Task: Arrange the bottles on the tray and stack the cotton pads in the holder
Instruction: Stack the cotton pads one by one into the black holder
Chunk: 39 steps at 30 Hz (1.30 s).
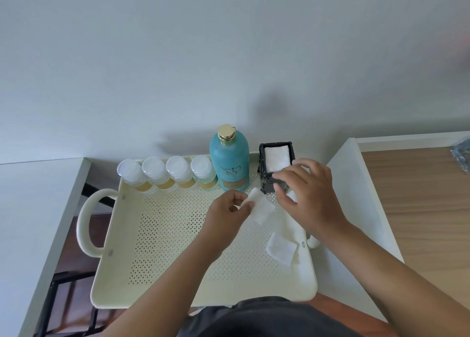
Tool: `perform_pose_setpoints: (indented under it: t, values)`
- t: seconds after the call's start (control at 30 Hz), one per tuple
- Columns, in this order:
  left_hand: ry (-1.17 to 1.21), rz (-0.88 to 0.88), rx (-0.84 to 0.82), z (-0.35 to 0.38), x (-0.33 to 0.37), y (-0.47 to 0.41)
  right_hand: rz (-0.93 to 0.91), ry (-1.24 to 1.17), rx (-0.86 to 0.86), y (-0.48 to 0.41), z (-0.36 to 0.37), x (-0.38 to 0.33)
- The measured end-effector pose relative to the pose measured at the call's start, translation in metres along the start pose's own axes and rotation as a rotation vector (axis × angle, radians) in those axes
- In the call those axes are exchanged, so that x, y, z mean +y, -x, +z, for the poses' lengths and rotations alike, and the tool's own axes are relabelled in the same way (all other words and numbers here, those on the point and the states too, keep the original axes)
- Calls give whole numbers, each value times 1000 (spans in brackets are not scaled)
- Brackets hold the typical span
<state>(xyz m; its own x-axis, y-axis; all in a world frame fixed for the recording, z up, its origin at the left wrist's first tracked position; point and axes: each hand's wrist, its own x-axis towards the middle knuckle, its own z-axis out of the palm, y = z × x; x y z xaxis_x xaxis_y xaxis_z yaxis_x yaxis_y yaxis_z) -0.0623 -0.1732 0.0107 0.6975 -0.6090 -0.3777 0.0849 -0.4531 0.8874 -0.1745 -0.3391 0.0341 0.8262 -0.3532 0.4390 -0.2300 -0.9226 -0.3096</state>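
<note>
A cream perforated tray with looped handles lies in front of me. Along its far edge stand several small clear bottles with white caps, and to their right a tall teal bottle with a gold cap. At the far right corner a black square holder contains white cotton pads. My left hand pinches a white cotton pad just in front of the holder. My right hand rests against the holder's near side, fingers curled on it. Another loose pad lies on the tray's right side.
The tray spans a gap between a white surface on the left and a white ledge on the right. A wooden top lies beyond the ledge, with a bluish object at its far edge. A pale wall rises behind.
</note>
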Motion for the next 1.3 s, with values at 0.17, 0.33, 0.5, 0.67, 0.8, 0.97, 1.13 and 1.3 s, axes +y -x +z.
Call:
perform_pose_setpoints:
  t: [0.17,0.33,0.5,0.67,0.8,0.97,1.13,1.3]
  values:
    - [147,21,-86,-6,19,3,156,-141,-107,5,-11,-18]
    - [195,42,-141,-7,23,1,292,-260,-259,1,-14,-23]
    - [151,23,-99,-8,10,-3,389,-358,-262,-12,-23,-20]
    - [-141,12,17,-10,-22,-5,500,-452,-175,-40,-34,-16]
    - [-573,198,31,-11,-49,-1,625,-511,-130,-58,-31,-10]
    - [-909,208,-16,-10,-71,1,809,-564,-148,-63,-16,-7]
    - [-1042,193,-24,-9,-86,1,765,-417,-166,-58,-6,-1]
    - [-1061,209,-15,-7,-89,-1,305,-54,17,-42,-5,4]
